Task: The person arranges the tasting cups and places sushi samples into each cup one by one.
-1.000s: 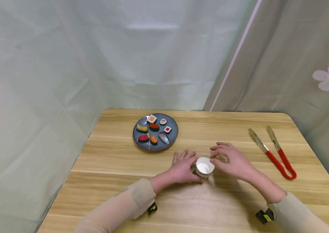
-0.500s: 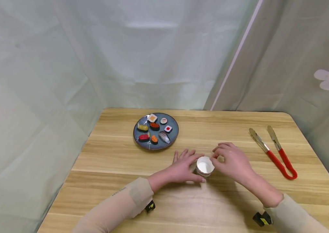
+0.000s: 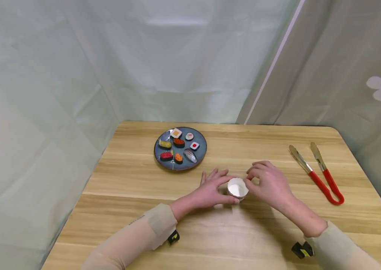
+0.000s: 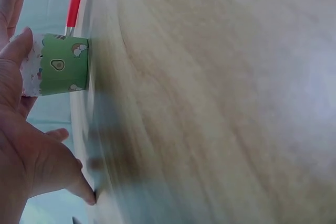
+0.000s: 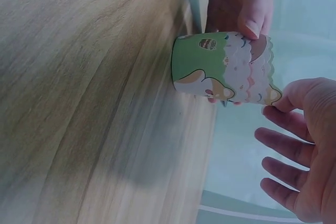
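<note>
A small green paper baking cup point(image 3: 237, 188) with a white inside, scalloped rim and cartoon print stands upright on the table. In the right wrist view two scalloped edges show one above the other, like a second paper cup point(image 5: 258, 72) nested in the green lower cup point(image 5: 197, 61). My left hand point(image 3: 210, 192) holds the cup from the left, thumb on the near side and index finger on the far side. From the right, my right hand point(image 3: 271, 185) pinches the upper rim between thumb and index finger, its other fingers spread in the right wrist view.
Beyond the hands, a dark blue round plate point(image 3: 198, 159) bears several sushi pieces point(image 3: 178, 142). Metal tongs with red handles point(image 3: 325, 185) lie spread at the right. Pale curtains point(image 3: 183, 56) hang behind the wooden table point(image 3: 126, 180).
My right thumb and index finger have come together on the cup's rim. My left hand stays around the cup with slight finger shifts. The head view has tilted slightly.
</note>
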{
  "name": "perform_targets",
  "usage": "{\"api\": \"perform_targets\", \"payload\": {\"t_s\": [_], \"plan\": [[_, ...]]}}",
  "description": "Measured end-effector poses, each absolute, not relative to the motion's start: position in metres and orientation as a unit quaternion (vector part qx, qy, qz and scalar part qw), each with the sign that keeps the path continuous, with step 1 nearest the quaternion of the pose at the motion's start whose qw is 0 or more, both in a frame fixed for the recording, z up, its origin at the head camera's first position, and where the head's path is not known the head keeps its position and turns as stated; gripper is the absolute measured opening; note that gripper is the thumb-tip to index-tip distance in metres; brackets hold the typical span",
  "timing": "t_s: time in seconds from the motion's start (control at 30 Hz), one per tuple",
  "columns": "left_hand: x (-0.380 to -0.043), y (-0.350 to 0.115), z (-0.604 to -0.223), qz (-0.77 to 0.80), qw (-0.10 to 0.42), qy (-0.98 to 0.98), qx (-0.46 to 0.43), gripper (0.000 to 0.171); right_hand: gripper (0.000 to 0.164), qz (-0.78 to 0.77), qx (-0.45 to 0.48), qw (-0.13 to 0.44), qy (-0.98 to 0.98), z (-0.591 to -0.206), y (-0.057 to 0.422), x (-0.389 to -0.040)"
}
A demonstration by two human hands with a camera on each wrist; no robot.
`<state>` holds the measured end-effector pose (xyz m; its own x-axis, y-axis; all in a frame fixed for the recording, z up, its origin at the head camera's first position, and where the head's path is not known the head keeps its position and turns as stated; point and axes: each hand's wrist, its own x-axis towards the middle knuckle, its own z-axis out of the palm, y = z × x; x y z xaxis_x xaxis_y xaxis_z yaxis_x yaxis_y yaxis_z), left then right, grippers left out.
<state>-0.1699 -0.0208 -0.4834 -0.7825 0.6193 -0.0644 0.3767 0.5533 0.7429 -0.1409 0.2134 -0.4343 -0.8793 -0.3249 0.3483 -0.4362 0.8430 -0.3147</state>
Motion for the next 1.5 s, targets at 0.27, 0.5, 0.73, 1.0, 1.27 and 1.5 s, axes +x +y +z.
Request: {"api": "perform_targets", "payload": {"t_s": [0.27, 0.5, 0.73, 1.0, 1.27, 1.5], "plan": [[-0.169, -0.021, -0.486, 0.369, 0.154, 0.87, 0.29, 0.07, 0.01, 0.196, 0.208, 0.167, -0.944, -0.434, 0.213, -0.142], [-0.168, -0.022, -0.486, 0.365, 0.152, 0.873, 0.285, 0.071, 0.011, 0.212, 0.198, 0.15, -0.945, -0.433, 0.213, -0.14], [-0.167, -0.021, -0.487, 0.36, 0.143, 0.875, 0.29, 0.071, 0.012, 0.228, 0.19, 0.149, -0.943, -0.435, 0.213, -0.139], [-0.167, -0.021, -0.486, 0.353, 0.148, 0.877, 0.29, 0.073, 0.037, 0.252, 0.231, 0.092, -0.935, -0.438, 0.22, -0.134], [-0.168, -0.022, -0.484, 0.35, 0.151, 0.878, 0.291, 0.072, 0.063, 0.317, 0.258, -0.007, -0.913, -0.447, 0.231, -0.135], [-0.167, -0.022, -0.484, 0.349, 0.151, 0.877, 0.292, 0.074, 0.062, 0.363, 0.266, -0.045, -0.892, -0.449, 0.234, -0.141]]}}
